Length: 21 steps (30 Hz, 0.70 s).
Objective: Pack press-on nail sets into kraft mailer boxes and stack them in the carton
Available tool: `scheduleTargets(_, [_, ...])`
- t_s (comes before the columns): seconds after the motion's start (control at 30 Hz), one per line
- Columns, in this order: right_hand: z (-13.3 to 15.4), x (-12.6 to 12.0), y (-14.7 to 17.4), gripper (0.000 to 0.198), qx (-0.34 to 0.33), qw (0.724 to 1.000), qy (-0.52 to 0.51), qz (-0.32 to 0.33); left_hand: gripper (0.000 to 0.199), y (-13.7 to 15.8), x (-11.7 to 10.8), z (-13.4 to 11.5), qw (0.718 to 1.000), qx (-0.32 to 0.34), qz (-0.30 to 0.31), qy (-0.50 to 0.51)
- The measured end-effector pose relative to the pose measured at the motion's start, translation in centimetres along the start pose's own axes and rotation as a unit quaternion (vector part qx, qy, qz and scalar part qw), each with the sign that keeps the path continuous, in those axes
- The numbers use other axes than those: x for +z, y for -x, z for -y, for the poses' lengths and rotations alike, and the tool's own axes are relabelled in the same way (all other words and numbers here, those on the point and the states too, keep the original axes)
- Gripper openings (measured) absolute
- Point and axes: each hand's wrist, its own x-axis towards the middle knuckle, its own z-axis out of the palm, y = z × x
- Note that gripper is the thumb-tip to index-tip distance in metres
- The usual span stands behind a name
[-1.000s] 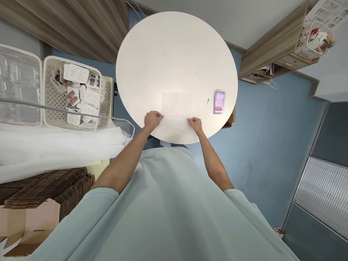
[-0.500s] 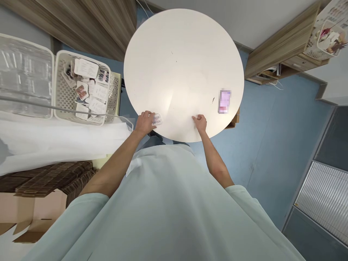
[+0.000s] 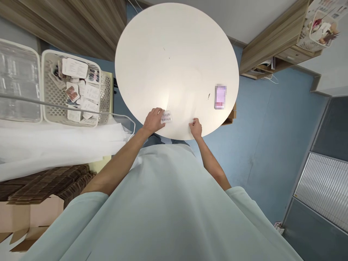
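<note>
My left hand (image 3: 154,120) is closed on the left end of a small clear pack of press-on nails (image 3: 166,116), just over the near part of the round white table (image 3: 174,43). Short rows of little dark and purplish shapes show through the pack. To the right of it, apart from the pack, my right hand (image 3: 195,128) has its fingers curled together close to the tabletop. Whatever may be between those fingertips is hidden or too small to make out.
A pixelated pinkish-purple object (image 3: 220,96) lies at the table's right side. On the left stand a white basket (image 3: 49,105) of similar carded packs and a clear plastic bin (image 3: 20,79). Below them are white sheeting (image 3: 62,143) and stacked cardboard (image 3: 51,183). A wooden cabinet (image 3: 269,40) stands at right.
My left hand has moved right with the pack, away from the table's left edge. The right hand has shifted slightly left and its fingers are more curled. The whole view has shifted a little.
</note>
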Motion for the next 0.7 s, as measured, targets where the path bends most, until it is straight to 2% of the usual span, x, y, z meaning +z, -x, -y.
scheduleTargets(0.13, [-1.0, -1.3, -0.7, 0.037, -0.01, 1.0, 0.015, 0.001, 0.075, -2.2, 1.9, -2.7, 0.997, 0.046, 0.053, -0.027])
scheduleTargets(0.27, [-1.8, -2.2, -1.3, 0.035, 0.0, 1.0, 0.003, -0.009, 0.074, -3.4, 3.6, -4.6, 0.993, 0.038, 0.087, -0.071])
scheduleTargets(0.53, [-2.9, -1.8, 0.8, 0.027, 0.034, 0.999, -0.012, -0.009, 0.078, -3.4, 4.6, -4.4, 0.99, 0.034, 0.09, -0.101])
scheduleTargets(0.7, [-2.3, -1.6, 2.7, 0.017, 0.035, 0.999, -0.022, -0.01, 0.079, -3.5, 4.9, -4.4, 0.989, 0.031, 0.094, -0.107])
